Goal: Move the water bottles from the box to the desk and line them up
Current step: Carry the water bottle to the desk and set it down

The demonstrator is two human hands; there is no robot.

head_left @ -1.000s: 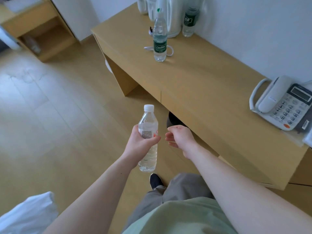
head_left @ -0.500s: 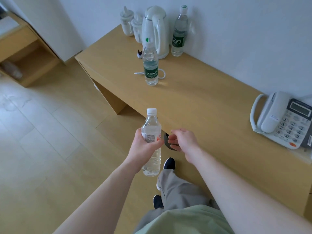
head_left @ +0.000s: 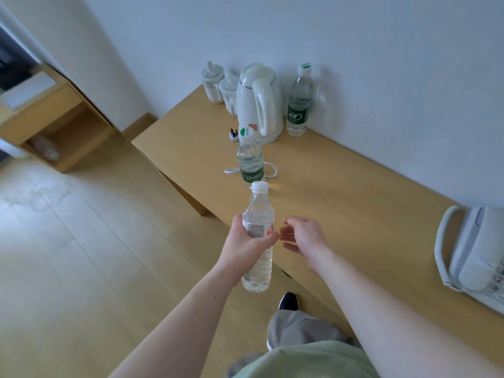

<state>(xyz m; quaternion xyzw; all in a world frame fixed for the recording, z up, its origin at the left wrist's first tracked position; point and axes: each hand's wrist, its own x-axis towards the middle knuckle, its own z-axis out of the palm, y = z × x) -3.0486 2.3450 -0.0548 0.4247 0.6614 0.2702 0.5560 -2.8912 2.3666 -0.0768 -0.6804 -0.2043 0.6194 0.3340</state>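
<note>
Fingers [head_left: 240, 227] of the left hand [head_left: 245, 248] are curling round a clear water bottle [head_left: 257, 241], carrying it upright over the desk [head_left: 354, 214] front edge; the right hand [head_left: 302, 237] is hovering beside it, loosely curled and gripping nothing. Room is lying open along the desk between the telephone [head_left: 474, 257] and a green-labelled bottle [head_left: 250, 162]. A hasty set-down could be knocking that bottle, or snagging the white cord [head_left: 271, 170] behind it.

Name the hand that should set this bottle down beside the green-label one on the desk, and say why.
Left. The left hand already grips the white-capped bottle upright, near the green-label bottle on the desk. The right hand holds nothing.
</note>
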